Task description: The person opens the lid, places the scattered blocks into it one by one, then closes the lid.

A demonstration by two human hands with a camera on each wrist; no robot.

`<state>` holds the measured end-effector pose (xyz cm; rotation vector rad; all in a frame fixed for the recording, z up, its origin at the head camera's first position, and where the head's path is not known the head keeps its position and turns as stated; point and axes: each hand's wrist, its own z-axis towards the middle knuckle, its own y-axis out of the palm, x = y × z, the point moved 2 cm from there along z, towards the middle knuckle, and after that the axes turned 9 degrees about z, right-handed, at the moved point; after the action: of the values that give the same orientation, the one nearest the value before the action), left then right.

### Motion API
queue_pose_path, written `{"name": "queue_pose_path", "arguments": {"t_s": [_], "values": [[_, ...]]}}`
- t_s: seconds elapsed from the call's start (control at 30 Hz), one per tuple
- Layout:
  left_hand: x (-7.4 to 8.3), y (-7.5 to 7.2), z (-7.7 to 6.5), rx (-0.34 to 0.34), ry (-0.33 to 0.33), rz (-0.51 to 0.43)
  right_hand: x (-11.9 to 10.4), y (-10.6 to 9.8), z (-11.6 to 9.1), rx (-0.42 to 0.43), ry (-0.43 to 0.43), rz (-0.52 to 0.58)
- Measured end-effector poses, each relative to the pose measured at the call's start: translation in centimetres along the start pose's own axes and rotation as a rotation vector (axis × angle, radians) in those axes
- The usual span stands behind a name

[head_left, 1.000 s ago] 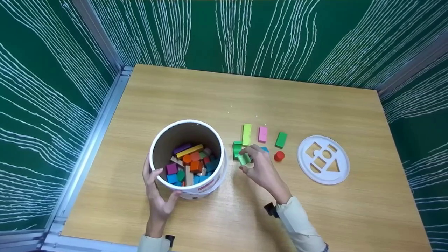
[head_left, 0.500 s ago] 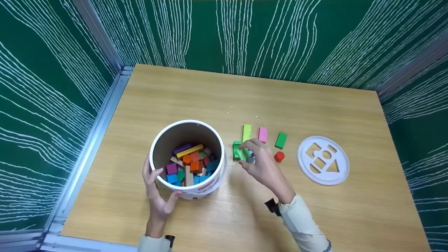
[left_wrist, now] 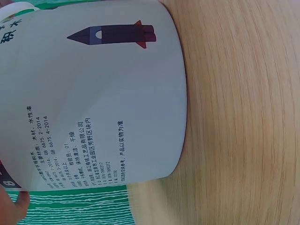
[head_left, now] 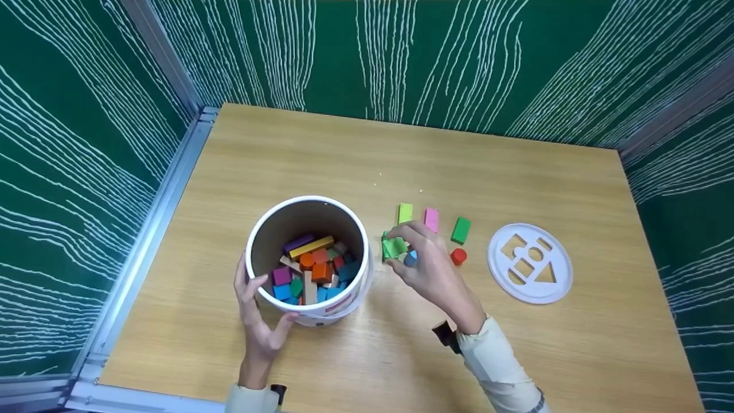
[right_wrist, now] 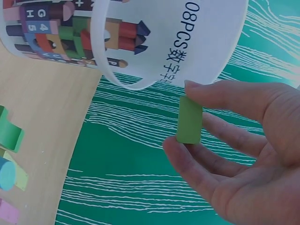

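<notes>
Slightly farther forward now, the right grip (head_left: pixel 429 264) pinches a green block (right_wrist: pixel 190 119) between thumb and fingertips above the tabletop (head_left: pixel 332 152), just right of the white bucket (head_left: pixel 304 219), which the widely spread left grip (head_left: pixel 260 324) holds.

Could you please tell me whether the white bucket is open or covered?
Open: nothing covers the bucket, coloured blocks show inside it, and the pierced white disc lies on the table.
</notes>
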<state>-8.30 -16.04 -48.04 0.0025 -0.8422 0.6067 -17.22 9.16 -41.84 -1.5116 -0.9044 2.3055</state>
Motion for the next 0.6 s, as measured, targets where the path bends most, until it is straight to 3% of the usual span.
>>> {"name": "queue_pose_path", "arguments": {"t_s": [0.33, 0.6], "values": [[-0.2, 0.1, 0.1, 0.012, 0.025, -0.014, -1.0, -0.3, 0.2, 0.02, -0.053, -0.002], [-0.1, 0.2, 0.0, 0.005, 0.006, -0.014, -1.8, -0.3, 0.3, 0.014, -0.07, -0.007]]}}
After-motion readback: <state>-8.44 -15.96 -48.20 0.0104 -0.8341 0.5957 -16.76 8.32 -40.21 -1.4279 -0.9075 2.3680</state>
